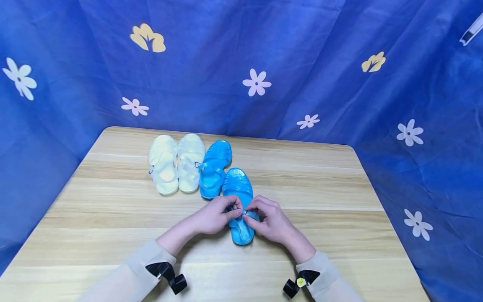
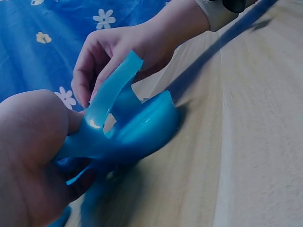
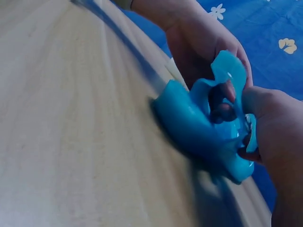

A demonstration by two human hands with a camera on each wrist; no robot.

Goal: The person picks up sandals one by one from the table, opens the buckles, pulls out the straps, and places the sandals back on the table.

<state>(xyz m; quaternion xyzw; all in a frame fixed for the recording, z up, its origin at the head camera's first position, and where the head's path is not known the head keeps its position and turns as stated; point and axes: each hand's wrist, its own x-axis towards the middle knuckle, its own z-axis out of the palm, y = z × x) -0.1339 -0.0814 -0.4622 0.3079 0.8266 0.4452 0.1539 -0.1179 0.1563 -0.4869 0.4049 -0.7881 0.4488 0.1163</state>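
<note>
A shiny blue jelly sandal (image 1: 242,235) lies on the table between my hands, toe pointing away from me. My left hand (image 1: 216,214) pinches its ankle strap from the left, thumb and fingertips close to the small buckle (image 1: 246,212). From the other side my right hand (image 1: 272,220) pinches the strap near that buckle, the two hands' fingertips almost meeting. In the left wrist view the strap (image 2: 102,101) arches above the heel (image 2: 156,120). The right wrist view shows left fingers reaching through the loop under the strap (image 3: 229,68).
A second blue sandal (image 1: 219,153) lies just behind and left of the held one. Beside it, further left, stands a pair of whitish clear sandals (image 1: 163,144). Blue flowered cloth (image 1: 211,84) hangs around the wooden table (image 1: 320,180) at the back and sides.
</note>
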